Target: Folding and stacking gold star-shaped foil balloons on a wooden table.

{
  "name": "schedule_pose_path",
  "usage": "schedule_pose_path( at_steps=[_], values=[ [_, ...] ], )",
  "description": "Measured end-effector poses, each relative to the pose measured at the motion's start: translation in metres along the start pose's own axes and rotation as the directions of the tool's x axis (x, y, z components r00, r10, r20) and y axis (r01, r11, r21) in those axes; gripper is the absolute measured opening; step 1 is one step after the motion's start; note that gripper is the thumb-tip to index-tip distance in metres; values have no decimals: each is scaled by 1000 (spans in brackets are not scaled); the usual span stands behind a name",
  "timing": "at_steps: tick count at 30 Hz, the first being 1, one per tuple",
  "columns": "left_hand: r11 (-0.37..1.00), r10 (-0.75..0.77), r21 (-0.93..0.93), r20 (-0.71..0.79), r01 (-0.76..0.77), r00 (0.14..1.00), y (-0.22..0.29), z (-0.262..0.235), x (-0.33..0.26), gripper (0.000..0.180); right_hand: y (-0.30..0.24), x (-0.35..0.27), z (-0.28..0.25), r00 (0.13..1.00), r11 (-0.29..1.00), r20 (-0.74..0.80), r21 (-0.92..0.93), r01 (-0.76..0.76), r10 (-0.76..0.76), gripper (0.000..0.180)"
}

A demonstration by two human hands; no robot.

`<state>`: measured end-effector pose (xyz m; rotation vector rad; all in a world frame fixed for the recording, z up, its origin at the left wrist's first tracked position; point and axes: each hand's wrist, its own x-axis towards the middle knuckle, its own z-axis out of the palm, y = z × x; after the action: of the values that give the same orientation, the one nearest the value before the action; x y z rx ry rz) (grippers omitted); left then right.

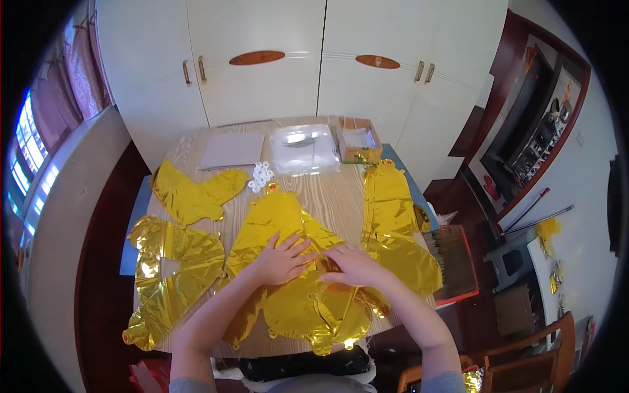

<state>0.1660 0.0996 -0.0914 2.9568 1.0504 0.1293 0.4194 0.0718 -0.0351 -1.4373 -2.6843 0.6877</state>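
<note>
Flat gold foil balloons lie over the tabletop. My left hand (282, 261) rests palm down with its fingers spread on the foil balloon in the middle (262, 219). Just to its right, my right hand (356, 265) touches the same foil, thumb apart from slightly bent fingers; what lies under its fingertips is hidden. Creases and overlapping layers of foil (291, 318) run down toward the table's near edge. At the left are two more balloons, an upper one (193, 196) and a crumpled lower one (157, 262). Another gold balloon (388, 203) lies at the right.
Behind the balloons sit small white rings (261, 175), a pale flat board (232, 150), clear plastic bags (303, 149) and an open cardboard box (359, 141). White cupboards (255, 26) stand beyond the table. A wooden chair (534, 357) is at the lower right.
</note>
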Motion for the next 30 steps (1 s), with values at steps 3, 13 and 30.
schedule_pose_path(
  at_steps=[3, 13, 30],
  values=[
    [1000, 19, 3, -53, -19, 998, 1, 3, 2, 47, 6, -39, 7, 1000, 983, 0, 185, -8, 8, 79],
    [999, 24, -25, -70, -25, 997, 4, -3, -1, 57, 9, -129, 48, 852, 825, -419, 565, -24, 312, 49],
    [999, 13, -41, -28, -14, 1000, 6, -11, 0, 72, -90, -140, 88, 674, 620, -246, 679, -393, 697, 57]
  ],
)
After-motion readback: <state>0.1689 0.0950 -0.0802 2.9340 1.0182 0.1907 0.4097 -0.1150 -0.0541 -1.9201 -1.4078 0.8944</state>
